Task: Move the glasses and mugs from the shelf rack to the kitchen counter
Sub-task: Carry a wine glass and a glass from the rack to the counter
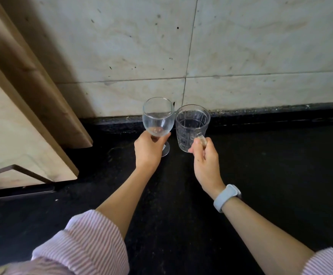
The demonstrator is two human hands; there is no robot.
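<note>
smooth stemmed glass [157, 118], embossed mug [191, 130]

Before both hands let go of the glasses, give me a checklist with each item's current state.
1. Left hand grips the wine glass under its bowl: ok.
2. Right hand pinches the glass mug by its handle: ok.
3. Both upright: ok.
4. Wine glass foot resting on the black counter: cannot tell.
5. Mug base resting on the counter: cannot tell.
6. Gap between the two glasses: not ok, rims nearly touch.
</note>
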